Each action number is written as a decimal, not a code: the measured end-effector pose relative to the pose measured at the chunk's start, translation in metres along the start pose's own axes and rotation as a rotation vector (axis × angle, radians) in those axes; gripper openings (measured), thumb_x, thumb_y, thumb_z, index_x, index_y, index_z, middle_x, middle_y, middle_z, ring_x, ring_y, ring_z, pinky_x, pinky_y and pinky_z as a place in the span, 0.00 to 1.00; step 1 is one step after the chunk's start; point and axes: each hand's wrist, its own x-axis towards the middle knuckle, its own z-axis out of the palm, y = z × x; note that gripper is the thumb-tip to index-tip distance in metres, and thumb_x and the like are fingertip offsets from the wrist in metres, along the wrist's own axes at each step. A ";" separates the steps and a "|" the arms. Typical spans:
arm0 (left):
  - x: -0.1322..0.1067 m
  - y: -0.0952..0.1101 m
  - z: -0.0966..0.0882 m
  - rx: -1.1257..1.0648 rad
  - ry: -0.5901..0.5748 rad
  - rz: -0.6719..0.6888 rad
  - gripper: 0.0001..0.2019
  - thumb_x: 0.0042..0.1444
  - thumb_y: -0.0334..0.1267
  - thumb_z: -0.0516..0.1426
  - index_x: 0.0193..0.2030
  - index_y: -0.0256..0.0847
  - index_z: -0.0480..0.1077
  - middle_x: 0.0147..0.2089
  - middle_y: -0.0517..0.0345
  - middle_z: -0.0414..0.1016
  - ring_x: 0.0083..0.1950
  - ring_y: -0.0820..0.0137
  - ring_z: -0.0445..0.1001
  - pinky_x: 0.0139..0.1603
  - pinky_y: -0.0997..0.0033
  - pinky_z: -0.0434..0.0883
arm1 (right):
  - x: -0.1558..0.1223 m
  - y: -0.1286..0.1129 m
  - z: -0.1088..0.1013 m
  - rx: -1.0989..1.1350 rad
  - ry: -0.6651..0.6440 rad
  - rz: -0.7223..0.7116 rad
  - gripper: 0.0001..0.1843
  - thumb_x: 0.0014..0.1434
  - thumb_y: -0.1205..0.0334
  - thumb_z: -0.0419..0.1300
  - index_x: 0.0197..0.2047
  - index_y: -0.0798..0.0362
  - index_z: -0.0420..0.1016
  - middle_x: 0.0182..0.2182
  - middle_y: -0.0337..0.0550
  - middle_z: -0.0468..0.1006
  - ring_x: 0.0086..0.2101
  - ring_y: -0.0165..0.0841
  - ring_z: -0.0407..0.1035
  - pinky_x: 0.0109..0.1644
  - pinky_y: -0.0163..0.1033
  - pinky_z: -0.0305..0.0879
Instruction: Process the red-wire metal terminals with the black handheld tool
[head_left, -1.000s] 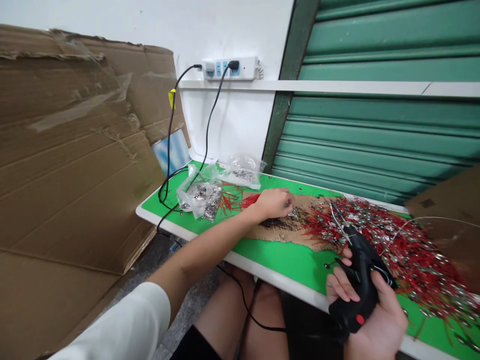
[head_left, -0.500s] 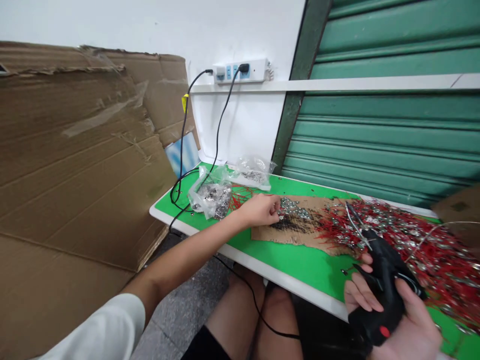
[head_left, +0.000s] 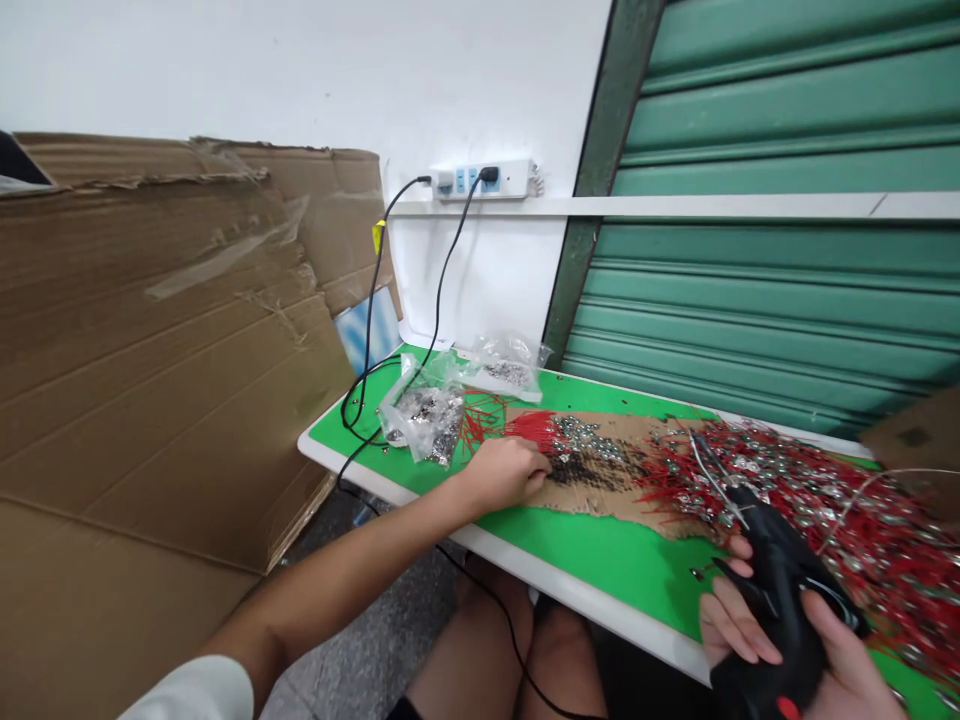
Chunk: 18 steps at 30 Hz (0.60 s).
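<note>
Pinched fingers of my left hand [head_left: 510, 472] rest at the left end of a torn cardboard strip [head_left: 645, 516]; what they hold, if anything, is hidden. Just beyond them lies a row of red wires [head_left: 530, 430], leading to small silvery metal pieces [head_left: 589, 440]. Dark little parts [head_left: 592, 472] line the strip nearer to me. In my right hand [head_left: 844, 665] is a black soldering gun [head_left: 780, 590], gripped by its handle. Its tip, with a thin metal feed tube, points up-left over the edge of a large pile of red wires with metal pieces [head_left: 847, 520].
Clear bags of small metal parts [head_left: 427, 415] sit on the green tabletop [head_left: 585, 540], left of the strip. Black cables [head_left: 444, 270] run down from a power strip [head_left: 517, 178]. A cardboard wall [head_left: 187, 380] stands left, a green shutter [head_left: 780, 270] behind.
My left hand has moved a little left and towards me, uncovering the row of red wires. My right hand still holds the soldering gun in nearly the same place. The view has tilted slightly up.
</note>
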 end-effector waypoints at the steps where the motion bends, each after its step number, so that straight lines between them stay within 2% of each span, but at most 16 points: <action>1: -0.001 0.000 0.000 -0.019 0.003 0.007 0.12 0.62 0.36 0.53 0.44 0.44 0.79 0.44 0.55 0.81 0.47 0.64 0.78 0.43 0.70 0.74 | 0.000 0.000 0.001 0.013 0.020 0.012 0.21 0.42 0.66 0.66 0.42 0.61 0.79 0.29 0.40 0.63 0.20 0.20 0.47 0.17 0.27 0.63; 4: 0.001 -0.004 -0.001 -0.078 0.051 -0.027 0.13 0.61 0.40 0.55 0.46 0.44 0.79 0.45 0.54 0.80 0.47 0.64 0.78 0.42 0.71 0.74 | -0.001 -0.001 0.004 0.036 0.067 0.047 0.21 0.40 0.66 0.66 0.40 0.62 0.78 0.27 0.38 0.60 0.20 0.19 0.48 0.17 0.26 0.62; 7: 0.013 -0.014 -0.006 -0.084 0.126 -0.148 0.14 0.60 0.42 0.56 0.48 0.42 0.78 0.48 0.51 0.78 0.46 0.63 0.77 0.41 0.69 0.74 | -0.001 -0.002 0.003 0.024 0.061 0.034 0.20 0.40 0.66 0.66 0.39 0.63 0.78 0.28 0.39 0.61 0.20 0.19 0.48 0.17 0.26 0.62; 9: 0.023 -0.021 -0.008 -0.065 0.128 -0.218 0.13 0.59 0.41 0.56 0.46 0.42 0.79 0.46 0.50 0.78 0.45 0.63 0.77 0.41 0.68 0.73 | 0.000 -0.002 0.001 0.025 0.035 0.040 0.19 0.40 0.67 0.66 0.39 0.63 0.78 0.28 0.39 0.61 0.21 0.19 0.48 0.17 0.26 0.63; 13: 0.036 -0.030 -0.007 -0.059 0.102 -0.256 0.10 0.58 0.38 0.56 0.39 0.42 0.80 0.42 0.53 0.80 0.43 0.64 0.77 0.41 0.69 0.72 | 0.000 0.000 -0.002 0.021 -0.027 0.046 0.19 0.43 0.67 0.66 0.42 0.60 0.78 0.29 0.39 0.62 0.21 0.21 0.49 0.19 0.26 0.63; 18: 0.039 -0.031 -0.002 -0.134 0.152 -0.284 0.10 0.56 0.37 0.56 0.36 0.43 0.80 0.40 0.55 0.80 0.41 0.66 0.76 0.40 0.71 0.70 | -0.001 0.001 0.003 -0.007 0.053 0.041 0.21 0.42 0.64 0.66 0.42 0.62 0.78 0.30 0.39 0.63 0.21 0.19 0.45 0.17 0.25 0.59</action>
